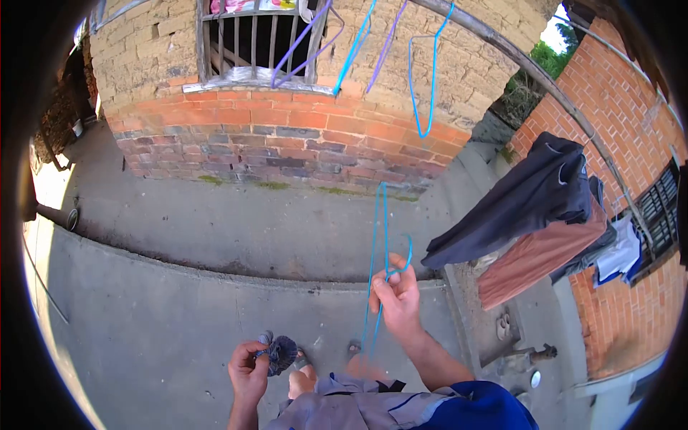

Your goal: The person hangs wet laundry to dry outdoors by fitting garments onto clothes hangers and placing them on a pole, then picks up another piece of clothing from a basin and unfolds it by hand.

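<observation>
My right hand [400,304] is closed around a light-blue clothes hanger [385,233], gripped near its hook. The hanger is turned lengthwise, its narrow loop reaching above and below my fingers, with nothing hung on it. My left hand [247,374] is lower and further left, pinching a small dark bunched cloth [282,354] that has a ribbed or gathered look. Its exact kind I cannot make out. The cloth and the hanger are apart.
Overhead runs a pole [530,66] with purple and blue hangers, including a blue hanger [434,86]. To the right hang dark trousers [519,193], a reddish-brown garment [541,251] and a light-blue garment [618,251]. A low concrete step [215,271] crosses the ground ahead.
</observation>
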Motion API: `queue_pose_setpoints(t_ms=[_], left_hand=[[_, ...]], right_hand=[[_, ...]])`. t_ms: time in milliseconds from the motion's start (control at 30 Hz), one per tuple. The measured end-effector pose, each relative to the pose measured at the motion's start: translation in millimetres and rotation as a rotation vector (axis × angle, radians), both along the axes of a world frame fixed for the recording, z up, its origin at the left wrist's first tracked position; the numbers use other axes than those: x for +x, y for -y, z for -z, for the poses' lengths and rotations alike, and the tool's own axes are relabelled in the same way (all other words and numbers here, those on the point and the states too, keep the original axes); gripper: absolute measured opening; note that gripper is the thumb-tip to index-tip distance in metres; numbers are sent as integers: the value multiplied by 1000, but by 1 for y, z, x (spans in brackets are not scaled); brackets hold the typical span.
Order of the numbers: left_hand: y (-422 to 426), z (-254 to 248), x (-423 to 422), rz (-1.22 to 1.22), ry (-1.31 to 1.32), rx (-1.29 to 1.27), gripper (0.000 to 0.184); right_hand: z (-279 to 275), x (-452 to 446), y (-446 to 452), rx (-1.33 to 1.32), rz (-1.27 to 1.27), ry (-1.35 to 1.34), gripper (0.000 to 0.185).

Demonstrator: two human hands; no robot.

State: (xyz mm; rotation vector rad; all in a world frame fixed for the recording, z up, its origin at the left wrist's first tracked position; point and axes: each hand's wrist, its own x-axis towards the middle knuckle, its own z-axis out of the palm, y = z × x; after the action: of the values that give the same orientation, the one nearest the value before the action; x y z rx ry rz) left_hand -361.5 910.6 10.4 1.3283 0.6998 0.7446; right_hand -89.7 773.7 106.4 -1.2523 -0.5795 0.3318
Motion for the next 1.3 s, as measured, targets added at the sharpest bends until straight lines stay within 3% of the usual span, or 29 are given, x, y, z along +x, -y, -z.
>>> queue_pose_setpoints(t_ms=[67, 100, 200, 367, 467, 567, 700, 833, 1033, 1133, 1267, 1300], left_hand=[[1, -3, 16, 76, -6, 0, 22], [2, -4, 24, 110, 3, 8, 22], [11, -6, 43, 172, 8, 34, 21], [48, -12, 70, 225, -3, 105, 20], [70, -29, 91, 297, -64, 204, 20], [92, -35, 113, 316, -89, 298, 18], [137, -54, 140, 342, -94, 343, 19], [180, -57, 158, 373, -97, 380, 18], [233, -55, 175, 458, -79, 362, 15], [258, -55, 185, 516, -70, 290, 16], [292, -65, 194, 616, -50, 204, 15], [297, -66, 195, 644, -50, 191, 15]], right_hand=[[20, 14, 22, -149, 5, -184, 47], [24, 13, 31, -229, 37, -181, 36], [62, 27, 78, -219, -187, -252, 26], [50, 21, 149, -197, -96, -195, 20], [35, 31, 208, -596, -156, 270, 17], [31, 38, 272, -768, -37, 812, 18], [26, 31, 352, -988, 232, 803, 20], [27, 21, 427, -961, 465, 804, 20], [53, -2, 498, -769, 720, 688, 11], [82, -22, 506, -465, 772, 25, 17], [87, -37, 486, 254, 626, -389, 27], [85, -38, 478, 308, 625, -410, 28]])
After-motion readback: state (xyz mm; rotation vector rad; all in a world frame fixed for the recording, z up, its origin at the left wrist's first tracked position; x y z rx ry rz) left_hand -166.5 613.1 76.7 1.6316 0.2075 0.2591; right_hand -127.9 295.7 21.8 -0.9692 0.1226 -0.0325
